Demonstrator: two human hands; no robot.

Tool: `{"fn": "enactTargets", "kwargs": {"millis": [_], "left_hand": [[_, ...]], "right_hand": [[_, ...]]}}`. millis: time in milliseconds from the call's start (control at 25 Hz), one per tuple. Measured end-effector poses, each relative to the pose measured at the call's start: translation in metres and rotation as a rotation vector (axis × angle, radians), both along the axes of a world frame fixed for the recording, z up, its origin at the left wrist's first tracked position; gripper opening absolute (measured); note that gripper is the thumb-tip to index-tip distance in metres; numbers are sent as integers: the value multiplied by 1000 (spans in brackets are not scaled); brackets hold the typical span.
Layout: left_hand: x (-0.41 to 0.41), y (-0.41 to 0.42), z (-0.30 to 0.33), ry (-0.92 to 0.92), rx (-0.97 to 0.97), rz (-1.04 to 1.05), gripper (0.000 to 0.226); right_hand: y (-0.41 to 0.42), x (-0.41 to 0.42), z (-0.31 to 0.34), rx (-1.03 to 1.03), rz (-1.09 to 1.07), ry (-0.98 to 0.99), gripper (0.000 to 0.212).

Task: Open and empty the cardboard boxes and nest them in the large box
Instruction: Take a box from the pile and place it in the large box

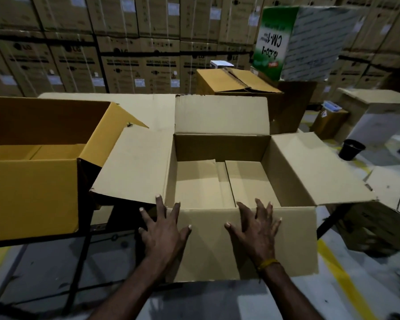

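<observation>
We stand in a dim warehouse where a wall of stacked appliance cartons [134,56] fills the top of the frame, over a pale concrete floor [346,296] crossed by yellow lines at lower right. At lower centre, our left hand [163,232] lies flat with its fingers spread and straight on the near flap of the open brown box [219,181], at that flap's left end, holding nothing. Our right hand [255,229], a yellow thread band [267,264] on its wrist, lies just to the right of it, likewise flat and splayed on the same flap, gripping nothing. That near flap hangs down toward us; the left and right flaps spread outward and the far flap stands upright. Inside, we see only the bottom flaps of the box. To the left of the frame, touching the brown box's left flap, sits a bigger yellow box [32,192], also open, its inside partly in shadow. Both seem to rest on a dark-framed table [83,255]. Behind the brown box, at upper centre right, another yellow carton [219,82] sits with its flaps loosely folded. A green and white box [300,40] shows at upper right, and a small black pot [351,150] stands on the floor at right.
</observation>
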State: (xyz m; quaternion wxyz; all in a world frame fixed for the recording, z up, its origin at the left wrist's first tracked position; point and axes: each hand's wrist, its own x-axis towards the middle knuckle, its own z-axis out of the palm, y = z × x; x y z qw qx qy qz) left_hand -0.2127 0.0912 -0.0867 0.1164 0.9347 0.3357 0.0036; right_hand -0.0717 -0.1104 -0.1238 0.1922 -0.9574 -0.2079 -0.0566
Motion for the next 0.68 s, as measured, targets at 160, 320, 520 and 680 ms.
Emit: {"fn": "enactTargets", "kwargs": {"millis": [160, 320, 520, 680], "left_hand": [[18, -18, -3, -9, -52, 2, 76], [27, -18, -11, -125, -113, 4, 67], [29, -15, -10, -207, -130, -31, 65], [29, -32, -9, -202, -58, 4, 71]], "right_hand": [[-56, 27, 3, 48, -144, 42, 77], [-92, 50, 9, 66, -172, 87, 82], [-104, 61, 8, 128, -125, 46, 80], [-99, 60, 11, 110, -133, 43, 84]]}}
